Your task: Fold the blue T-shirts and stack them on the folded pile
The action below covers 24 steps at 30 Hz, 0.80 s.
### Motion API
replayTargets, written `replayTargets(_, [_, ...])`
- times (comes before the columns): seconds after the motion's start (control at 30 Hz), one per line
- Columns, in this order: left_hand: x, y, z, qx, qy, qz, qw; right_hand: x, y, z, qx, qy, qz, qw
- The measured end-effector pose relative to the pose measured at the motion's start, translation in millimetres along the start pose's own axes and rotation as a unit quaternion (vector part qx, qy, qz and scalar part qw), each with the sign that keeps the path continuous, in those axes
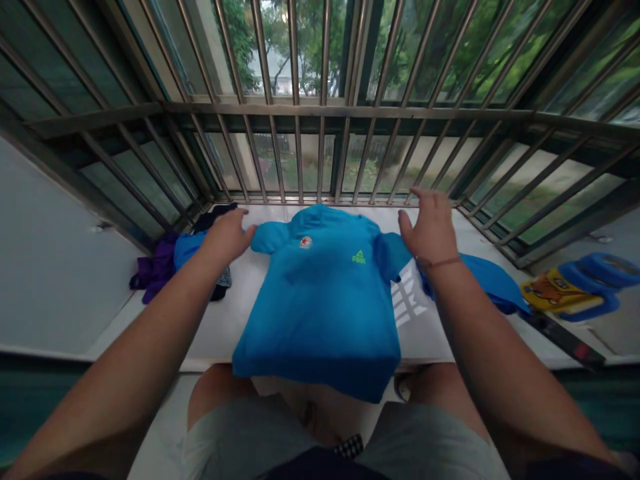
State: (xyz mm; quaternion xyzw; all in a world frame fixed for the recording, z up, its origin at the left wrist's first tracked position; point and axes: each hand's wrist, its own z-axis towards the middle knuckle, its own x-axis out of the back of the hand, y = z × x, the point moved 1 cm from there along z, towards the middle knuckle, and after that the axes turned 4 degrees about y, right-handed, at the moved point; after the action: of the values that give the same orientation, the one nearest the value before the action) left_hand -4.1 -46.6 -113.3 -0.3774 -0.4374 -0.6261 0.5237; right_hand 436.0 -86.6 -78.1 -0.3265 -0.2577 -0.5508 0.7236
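A bright blue T-shirt (320, 300) lies spread out, front side up, on the white window sill (245, 313). Its lower hem hangs over the sill's front edge. A small round badge and a green logo show on its chest. Close to the sleeve at the left is my left hand (230, 235), fingers apart and holding nothing. My right hand (433, 227) is beside the other sleeve, its fingers spread, with nothing in it. Whether either hand touches the fabric, I cannot tell.
Purple, blue and dark clothes (165, 263) are heaped at the left. On the right lie another blue garment (493, 280), a yellow container with blue lid and handle (565, 293) and a dark long object (567, 340). Metal bars (345, 110) line the window behind.
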Motion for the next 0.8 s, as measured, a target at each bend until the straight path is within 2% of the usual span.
replayTargets(0.03, [-10.2, 4, -22, -0.019, -0.006, -0.019, 1.000, 1, -9, -22, 0.011, 0.005, 0.035, 0.999])
replayTargets(0.07, [-20.5, 6, -49, -0.043, -0.006, -0.058, 0.997, 3, -17, -52, 0.019, -0.016, 0.070, 0.997])
replayTargets(0.13, [-41.5, -1, -118, -0.042, -0.034, -0.126, 0.991, 5, -28, -126, -0.009, -0.103, 0.129, 0.986])
replayTargets(0.2, [-61.4, -18, -190, 0.031, -0.109, -0.164, 0.980, 5, -28, -212, -0.090, -0.243, 0.163, 0.952])
replayTargets(0.27, [-77.0, -40, -252, 0.122, -0.167, -0.174, 0.963, 2, -20, -295, -0.182, -0.350, 0.190, 0.899])
replayTargets(0.33, [-87.2, -58, -296, 0.179, -0.150, -0.194, 0.953, -5, -8, -363, -0.270, -0.385, 0.232, 0.851])
replayTargets(0.4, [-94.9, -67, -319, 0.213, -0.139, -0.210, 0.944, -16, 3, -408, -0.358, -0.358, 0.236, 0.829])
replayTargets(0.47, [-102.2, -67, -327, 0.245, -0.140, -0.213, 0.936, -30, 10, -427, -0.416, -0.316, 0.227, 0.822])
replayTargets(0.57, [-113.5, -61, -327, 0.296, -0.116, -0.247, 0.916, -55, 11, -417, -0.446, -0.304, 0.254, 0.802])
replayTargets(0.63, [-120.4, -58, -326, 0.322, -0.083, -0.317, 0.888, -66, 9, -400, -0.434, -0.328, 0.286, 0.789])
replayTargets(0.73, [-126.9, -58, -333, 0.331, -0.068, -0.411, 0.847, -70, 9, -383, -0.400, -0.352, 0.303, 0.790])
replayTargets(0.8, [-128.4, -58, -343, 0.316, -0.080, -0.413, 0.850, -65, 12, -382, -0.387, -0.361, 0.292, 0.797])
